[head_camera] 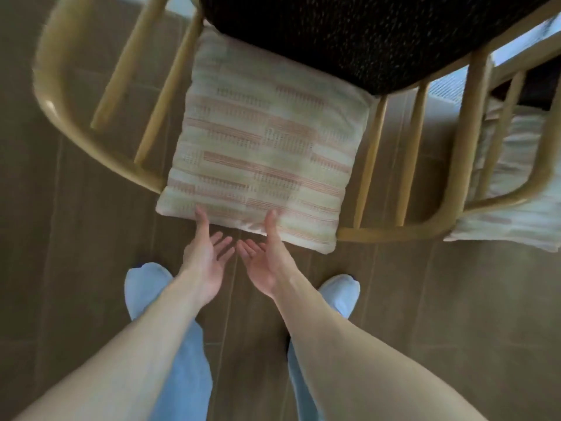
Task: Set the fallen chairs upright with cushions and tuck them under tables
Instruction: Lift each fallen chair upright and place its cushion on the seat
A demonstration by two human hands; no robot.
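A cream cushion (261, 147) with pink woven stripes leans against the curved back of a pale wooden chair (63, 95), its far end hidden under a dark speckled table top (364, 34). My left hand (205, 258) and my right hand (267, 256) reach out palms up just below the cushion's near edge. Each thumb tip touches that edge while the fingers stay straight and loose. Neither hand grips anything.
A second wooden chair (461, 177) with its own striped cushion (516, 183) stands close on the right. Brown floor tiles (455, 314) spread all around. My legs in light blue trousers and white footwear (340, 293) stand right below the hands.
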